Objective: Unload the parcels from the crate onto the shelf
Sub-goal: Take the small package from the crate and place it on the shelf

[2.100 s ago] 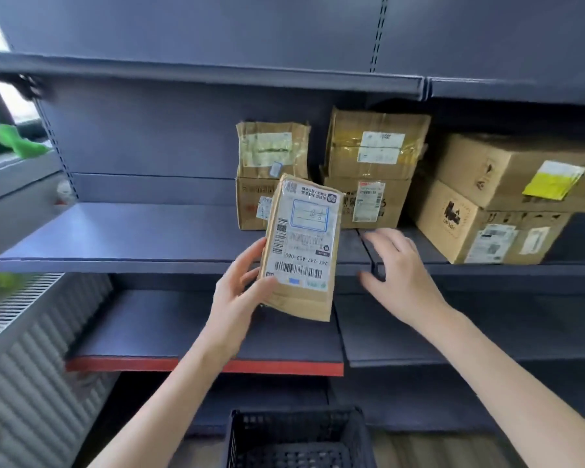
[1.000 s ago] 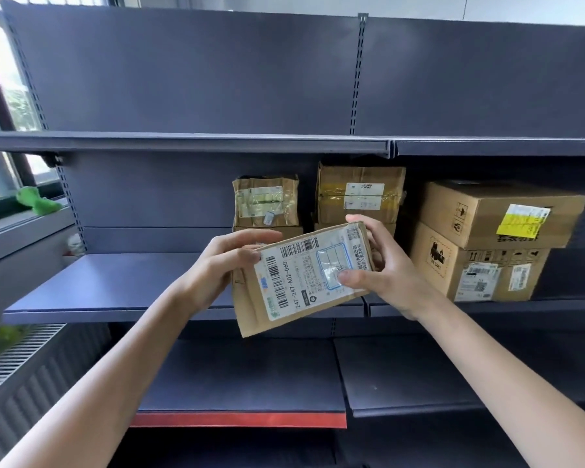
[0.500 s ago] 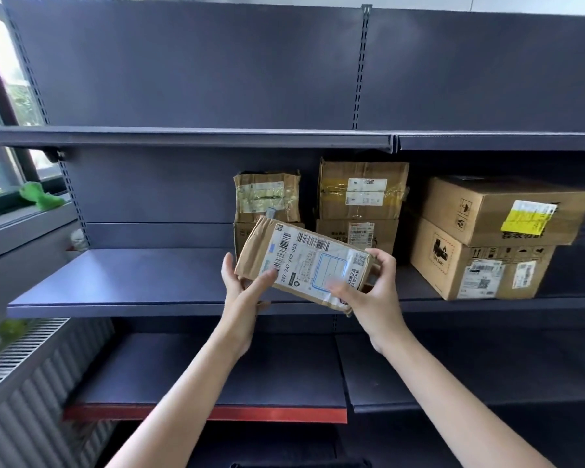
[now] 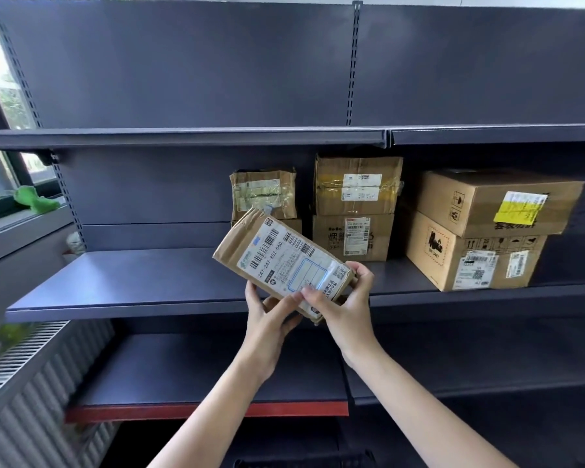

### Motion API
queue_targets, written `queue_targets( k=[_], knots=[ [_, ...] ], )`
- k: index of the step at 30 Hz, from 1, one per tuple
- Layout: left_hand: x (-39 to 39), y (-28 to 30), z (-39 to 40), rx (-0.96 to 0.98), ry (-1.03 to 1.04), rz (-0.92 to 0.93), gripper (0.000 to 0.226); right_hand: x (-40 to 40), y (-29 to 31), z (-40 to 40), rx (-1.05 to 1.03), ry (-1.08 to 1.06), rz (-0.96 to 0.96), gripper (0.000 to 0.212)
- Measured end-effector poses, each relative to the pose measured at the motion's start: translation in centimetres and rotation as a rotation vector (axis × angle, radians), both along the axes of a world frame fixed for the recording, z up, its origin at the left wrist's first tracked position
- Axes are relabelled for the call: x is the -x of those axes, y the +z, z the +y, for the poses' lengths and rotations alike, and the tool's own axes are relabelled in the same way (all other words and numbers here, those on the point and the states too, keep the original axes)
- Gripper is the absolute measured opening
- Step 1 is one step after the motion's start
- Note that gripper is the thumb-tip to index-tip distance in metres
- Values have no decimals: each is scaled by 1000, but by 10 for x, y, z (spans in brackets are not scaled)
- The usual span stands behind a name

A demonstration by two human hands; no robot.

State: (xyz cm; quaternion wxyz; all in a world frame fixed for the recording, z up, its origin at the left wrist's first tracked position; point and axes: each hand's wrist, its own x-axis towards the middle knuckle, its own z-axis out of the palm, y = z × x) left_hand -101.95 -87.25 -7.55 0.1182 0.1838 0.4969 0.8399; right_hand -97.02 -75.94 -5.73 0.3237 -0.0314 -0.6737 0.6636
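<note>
A flat brown paper parcel (image 4: 277, 261) with a white barcode label is tilted in the air in front of the middle shelf (image 4: 149, 282). My left hand (image 4: 269, 315) holds its lower edge from beneath. My right hand (image 4: 343, 305) grips its lower right end, thumb across the label. Behind it on the shelf stand two small stacked boxes (image 4: 264, 194), two medium stacked boxes (image 4: 355, 211) and two large stacked boxes (image 4: 480, 231). The rim of the black crate (image 4: 304, 462) shows faintly at the bottom edge.
An upper shelf (image 4: 183, 136) runs above the boxes. A lower shelf with a red front strip (image 4: 206, 408) lies below. At left are a ribbed radiator (image 4: 24, 400), a window sill and a green object (image 4: 36, 202). The middle shelf's left half is bare.
The parcel has turned with its far end tilted up and left, toward the small stacked boxes. Both hands have shifted to its lower right end. The view has tilted up slightly.
</note>
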Motion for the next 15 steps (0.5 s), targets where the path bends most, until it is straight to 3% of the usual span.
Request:
queue_targets(
  k=[7, 12, 15],
  knots=[
    [16, 6, -38, 170, -47, 63, 82, -8, -6, 12, -106, 59, -186, 87],
    [22, 10, -55, 326, -131, 110, 85, -11, -7, 19, -110, 177, -240, 75],
    [19, 9, -56, 391, -175, 127, 78, -11, -13, 17, -68, 317, -258, 79]
  ],
)
